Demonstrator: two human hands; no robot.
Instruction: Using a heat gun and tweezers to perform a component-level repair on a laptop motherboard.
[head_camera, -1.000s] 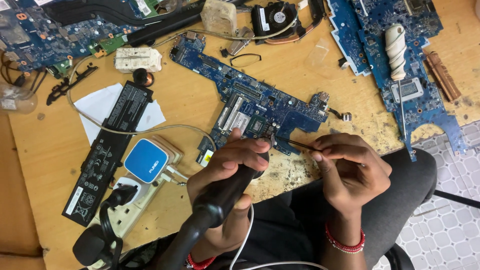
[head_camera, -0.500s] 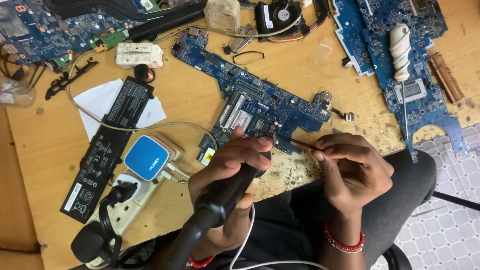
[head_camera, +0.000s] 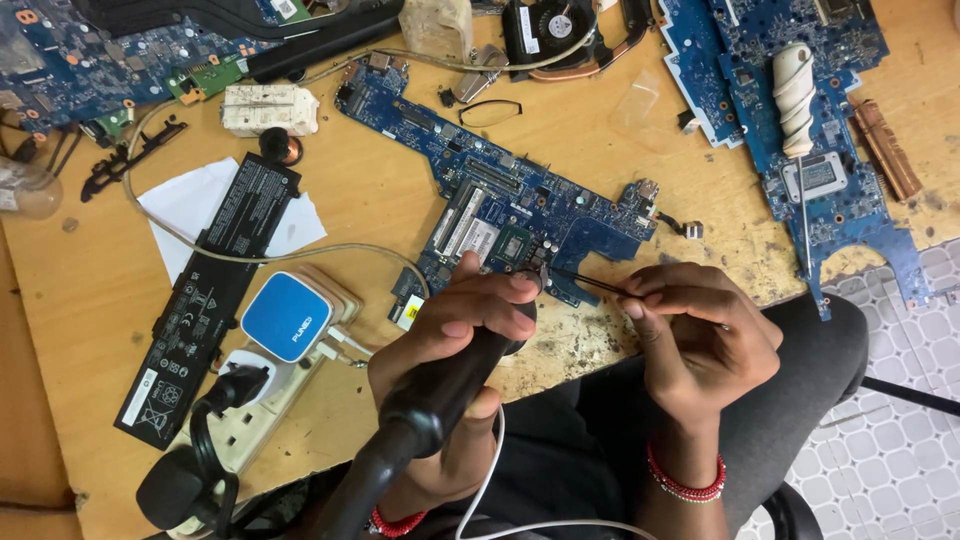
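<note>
Both hands crowd blue board (head_camera: 520, 215) near table edge (head_camera: 600, 345), seemingly.

Both hands bare, no gloves, no sleeves. Left hand (head_camera: 455, 330): red beaded bracelet (head_camera: 395, 522) at wrist. Right hand (head_camera: 705, 335): double-strand red beaded bracelet (head_camera: 683, 482) at wrist. Dark grey trousers (head_camera: 800, 370) over the lap.

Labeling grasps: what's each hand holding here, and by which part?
Left hand wraps the thick black handle of a hot-air tool, nozzle at the blue circuit board. Right hand fingers pinch thin tweezers at their rear end.
</note>
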